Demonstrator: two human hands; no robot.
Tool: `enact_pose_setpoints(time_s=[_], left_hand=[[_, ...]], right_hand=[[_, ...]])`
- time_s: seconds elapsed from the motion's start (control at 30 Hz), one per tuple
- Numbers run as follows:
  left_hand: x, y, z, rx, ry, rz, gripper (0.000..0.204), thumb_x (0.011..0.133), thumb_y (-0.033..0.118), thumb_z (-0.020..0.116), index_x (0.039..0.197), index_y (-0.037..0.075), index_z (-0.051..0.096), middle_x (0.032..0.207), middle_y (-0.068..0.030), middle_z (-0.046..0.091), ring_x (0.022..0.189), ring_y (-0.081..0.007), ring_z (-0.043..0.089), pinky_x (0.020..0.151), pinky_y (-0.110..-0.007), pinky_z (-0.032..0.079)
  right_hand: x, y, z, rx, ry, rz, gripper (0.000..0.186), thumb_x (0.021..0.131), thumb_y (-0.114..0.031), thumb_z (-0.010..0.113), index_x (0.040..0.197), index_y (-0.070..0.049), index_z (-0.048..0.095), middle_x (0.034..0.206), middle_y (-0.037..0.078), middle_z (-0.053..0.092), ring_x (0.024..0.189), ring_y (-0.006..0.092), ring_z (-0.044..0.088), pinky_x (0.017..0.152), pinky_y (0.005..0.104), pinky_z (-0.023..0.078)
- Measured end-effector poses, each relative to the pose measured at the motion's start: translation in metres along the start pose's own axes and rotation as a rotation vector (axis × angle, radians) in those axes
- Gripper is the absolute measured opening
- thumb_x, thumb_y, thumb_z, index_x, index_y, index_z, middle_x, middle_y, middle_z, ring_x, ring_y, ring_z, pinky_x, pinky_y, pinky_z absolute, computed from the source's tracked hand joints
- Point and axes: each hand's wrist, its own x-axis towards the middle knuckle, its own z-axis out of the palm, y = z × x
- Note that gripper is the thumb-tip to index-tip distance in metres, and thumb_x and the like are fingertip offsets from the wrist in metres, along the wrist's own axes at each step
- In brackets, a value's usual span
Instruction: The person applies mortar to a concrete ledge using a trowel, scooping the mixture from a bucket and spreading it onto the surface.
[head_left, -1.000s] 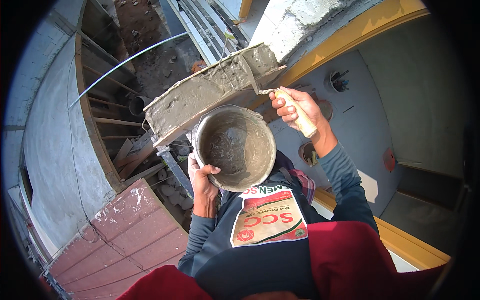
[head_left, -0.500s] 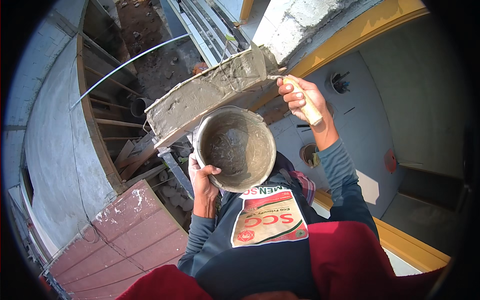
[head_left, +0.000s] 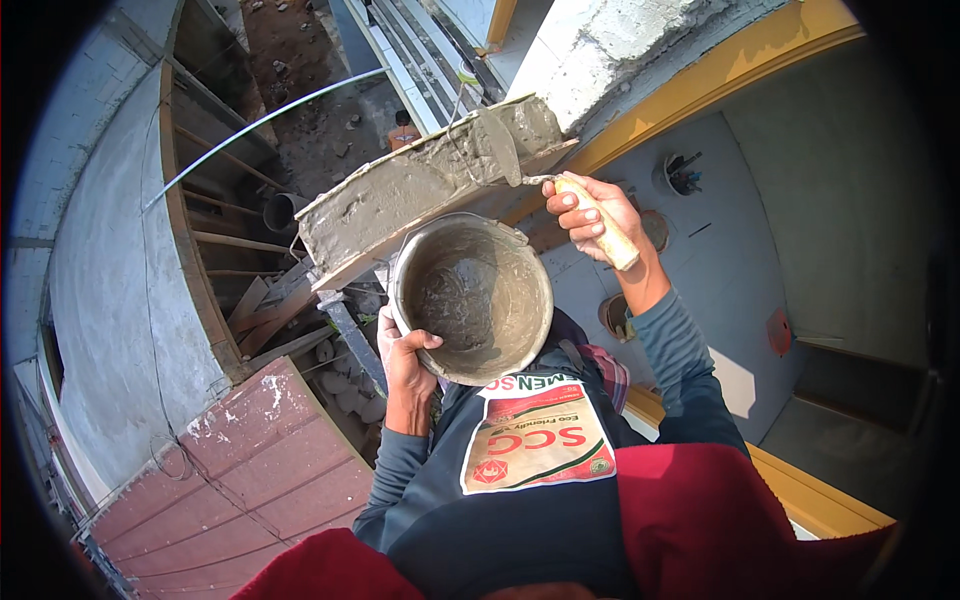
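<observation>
My right hand (head_left: 598, 222) is closed round the wooden handle of a trowel (head_left: 497, 145). The trowel's blade rests on wet grey mortar (head_left: 375, 200) that fills a long form with a wooden board (head_left: 440, 222) along its near side. My left hand (head_left: 405, 355) grips the rim of a round bucket (head_left: 540, 310), thumb inside and fingers hidden beneath. Wet mortar coats the bucket's inside and lies at its bottom. The bucket tilts against my front, just below the board. Its thin wire handle (head_left: 455, 135) arches over the mortar, close to the blade.
At the left curves a grey plastered wall (head_left: 100, 270), with reddish boards (head_left: 240, 470) below it. A pale thin pipe (head_left: 265, 130) crosses the upper left. Right of the yellow frame (head_left: 720, 75), containers (head_left: 665, 180) stand on a tiled floor far below. Rough white masonry (head_left: 610, 50) adjoins the mortar.
The trowel blade has moved left and toward me along the mortar, away from the white masonry. My right hand has shifted slightly the same way; my left hand and the bucket stay put.
</observation>
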Motion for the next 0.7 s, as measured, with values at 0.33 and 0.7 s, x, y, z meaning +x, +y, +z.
enact_pose_setpoints(time_s=[0.33,0.7], left_hand=[[0.004,-0.004,-0.007,0.026,-0.022,0.011,0.057,0.054,-0.022,0.056,0.103,0.006,0.051,0.106,-0.0097,0.064,0.097,-0.0228,0.064,0.081,-0.033,0.058],[0.003,-0.003,-0.002,0.052,-0.019,0.013,0.057,0.054,-0.021,0.055,0.104,0.006,0.051,0.109,-0.0098,0.062,0.1,-0.0237,0.063,0.081,-0.033,0.057]], right_hand=[[-0.002,0.014,-0.003,-0.057,0.003,0.012,0.037,0.109,-0.031,0.039,0.118,0.003,0.05,0.089,0.005,0.053,0.058,0.0092,0.05,0.044,0.0219,0.047],[-0.051,-0.03,0.0,-0.493,0.279,0.009,0.041,0.108,-0.035,0.043,0.116,0.003,0.056,0.085,0.006,0.057,0.057,0.0108,0.056,0.044,0.0221,0.05]])
